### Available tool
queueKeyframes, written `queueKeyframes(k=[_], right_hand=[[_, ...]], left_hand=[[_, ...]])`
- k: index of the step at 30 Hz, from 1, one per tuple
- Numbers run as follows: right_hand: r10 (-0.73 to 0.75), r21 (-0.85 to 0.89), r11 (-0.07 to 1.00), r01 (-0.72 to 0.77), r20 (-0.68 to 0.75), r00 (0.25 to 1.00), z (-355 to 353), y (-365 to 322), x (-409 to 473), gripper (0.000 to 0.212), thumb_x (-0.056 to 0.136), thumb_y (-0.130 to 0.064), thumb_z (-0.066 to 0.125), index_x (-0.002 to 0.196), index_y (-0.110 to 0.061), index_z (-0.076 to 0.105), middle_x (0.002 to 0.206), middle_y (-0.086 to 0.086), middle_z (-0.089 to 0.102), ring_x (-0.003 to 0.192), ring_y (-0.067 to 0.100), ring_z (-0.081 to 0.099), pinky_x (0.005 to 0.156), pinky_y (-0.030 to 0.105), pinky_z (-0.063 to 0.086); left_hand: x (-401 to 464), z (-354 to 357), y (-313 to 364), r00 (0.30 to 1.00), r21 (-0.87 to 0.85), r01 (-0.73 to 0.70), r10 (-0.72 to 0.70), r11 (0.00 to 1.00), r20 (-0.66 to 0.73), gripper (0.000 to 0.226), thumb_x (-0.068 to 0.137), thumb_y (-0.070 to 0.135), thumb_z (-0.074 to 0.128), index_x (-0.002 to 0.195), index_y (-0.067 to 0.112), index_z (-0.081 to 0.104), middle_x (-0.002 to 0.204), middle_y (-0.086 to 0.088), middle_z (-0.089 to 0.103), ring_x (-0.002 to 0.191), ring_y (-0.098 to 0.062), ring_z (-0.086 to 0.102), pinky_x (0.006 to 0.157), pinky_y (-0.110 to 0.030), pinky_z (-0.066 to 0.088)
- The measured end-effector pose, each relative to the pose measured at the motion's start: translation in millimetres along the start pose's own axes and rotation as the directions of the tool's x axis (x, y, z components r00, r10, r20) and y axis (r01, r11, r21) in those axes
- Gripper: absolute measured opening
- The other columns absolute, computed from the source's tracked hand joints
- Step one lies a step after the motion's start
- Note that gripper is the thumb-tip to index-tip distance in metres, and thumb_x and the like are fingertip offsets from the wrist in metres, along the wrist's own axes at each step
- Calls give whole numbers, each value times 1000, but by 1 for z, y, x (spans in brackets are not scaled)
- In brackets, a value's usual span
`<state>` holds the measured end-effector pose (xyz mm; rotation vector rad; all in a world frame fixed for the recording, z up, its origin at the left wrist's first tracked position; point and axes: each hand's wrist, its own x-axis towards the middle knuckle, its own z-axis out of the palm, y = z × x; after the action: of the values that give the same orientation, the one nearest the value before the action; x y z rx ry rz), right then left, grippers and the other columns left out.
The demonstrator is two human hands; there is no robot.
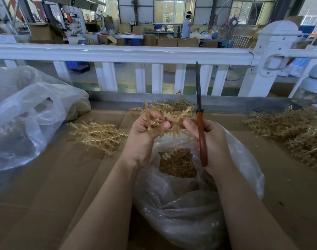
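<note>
While held above the open clear plastic bag (181, 213) of small tan pieces, the tangled bunch of tan plastic sprue branches (174, 112) is clenched in the left hand (145, 134), whose fingers curl round it. The right hand (213, 139) grasps the orange-handled cutters (202, 138), blades pointing upward, and its thumb touches the bunch. Similar tan heaps lie left (98, 135) and right (289, 130) on the brown cardboard surface (55, 186).

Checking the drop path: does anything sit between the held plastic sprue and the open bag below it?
Nothing visible does. The left hand and right hand hold the sprue above the open bag; the cutters point upward.
</note>
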<state>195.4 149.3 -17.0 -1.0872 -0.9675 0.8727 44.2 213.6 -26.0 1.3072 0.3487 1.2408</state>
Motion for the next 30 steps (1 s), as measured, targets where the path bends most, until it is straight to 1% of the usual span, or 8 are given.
queueKeyframes(k=[4, 8, 10, 13, 19, 23, 26, 30], right_hand=[[44, 7, 999, -44, 48, 998, 0, -1, 1, 18, 72, -20, 79, 87, -13, 72, 66, -3, 71, 55, 2, 65, 54, 12, 50], [82, -15, 997, -81, 44, 996, 2, -2, 1, 19, 83, 0, 75, 75, -18, 75, 67, -3, 72, 57, 3, 66, 57, 14, 51], [95, 1, 995, -95, 33, 995, 3, -3, 1, 27, 86, 1, 73, 68, -20, 77, 66, -3, 71, 57, 4, 66, 55, 15, 51], [105, 3, 994, -106, 31, 994, 4, -3, 0, 9, 86, -5, 74, 83, -14, 73, 63, -5, 69, 55, 4, 64, 53, 14, 49], [188, 51, 980, -191, 55, 981, 4, -7, -2, 5, 88, -3, 70, 87, -5, 65, 48, -6, 59, 38, 1, 54, 39, 10, 40], [203, 111, 972, -208, 55, 978, 4, -8, -1, 9, 84, -2, 71, 92, -1, 66, 66, 2, 70, 53, 9, 66, 48, 16, 50], [196, 37, 980, -197, 36, 980, 4, -5, 0, 7, 86, -3, 73, 88, -5, 67, 56, -2, 63, 43, 6, 57, 41, 15, 44], [203, -18, 979, -203, -29, 979, 3, 2, 7, 6, 87, -4, 75, 90, -8, 71, 80, 10, 68, 65, 22, 63, 55, 26, 52]], left_hand=[[0, 2, 0, 1000, 42, 7, -8, 999, 13, 25, 76, 4, 72, 73, 28, 66, 82, -2, 70, 85, -19, 66, 85, -32, 53], [-1, 3, -2, 1000, 1, 25, -25, 1000, 3, 20, 73, 4, 76, 79, 19, 64, 86, -12, 67, 88, -29, 63, 93, -54, 49], [-2, 3, -1, 1000, 27, 12, -12, 1000, 10, 19, 71, 5, 77, 81, 15, 64, 83, -7, 71, 83, -24, 66, 88, -47, 54], [-1, 2, 0, 1000, 81, -21, 19, 996, 23, 14, 74, 2, 74, 81, 9, 64, 85, -11, 70, 84, -24, 66, 87, -45, 54], [-2, 3, 4, 998, 118, -42, 37, 992, 50, 18, 72, 1, 73, 72, 19, 71, 81, -1, 74, 81, -15, 69, 76, -27, 55], [-2, 5, 5, 998, 139, -54, 50, 989, 32, 14, 70, -3, 72, 80, 4, 65, 79, -3, 74, 79, -14, 70, 73, -25, 56], [-2, 4, 4, 998, 177, -60, 60, 982, 7, 22, 73, -17, 68, 79, 3, 67, 74, -4, 72, 75, -17, 69, 74, -32, 58], [-3, 3, 3, 998, 178, -64, 66, 982, -4, 16, 71, -6, 75, 78, 7, 69, 75, -6, 70, 74, -15, 67, 74, -33, 56]])
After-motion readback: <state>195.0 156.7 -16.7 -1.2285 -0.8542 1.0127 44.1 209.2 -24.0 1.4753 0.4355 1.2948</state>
